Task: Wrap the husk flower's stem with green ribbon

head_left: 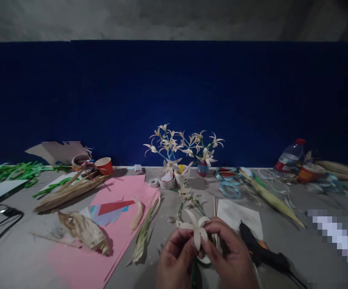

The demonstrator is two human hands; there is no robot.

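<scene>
Between my two hands is a cream-white flower with several narrow petals (197, 228), made of what looks like corn husk. My left hand (175, 251) pinches it from the left, thumb and fingertips at a petal. From the other side my right hand (226, 249) grips a petal and the flower's base. A green stem (193, 273) runs down below the flower, partly hidden by the hands. Just beyond them, small finished flowers on green stems (187, 194) lie on the table. To the right of my right hand rests a black glue gun (261, 247).
Husk flowers (169, 143) stand in cups at the back, by a blue wall panel (174, 88). Pink paper (118, 192) and dried husks (83, 230) lie left. On the right are white paper (240, 216), a pale green husk (273, 198), blue ribbon rolls (229, 190) and a bottle (290, 156).
</scene>
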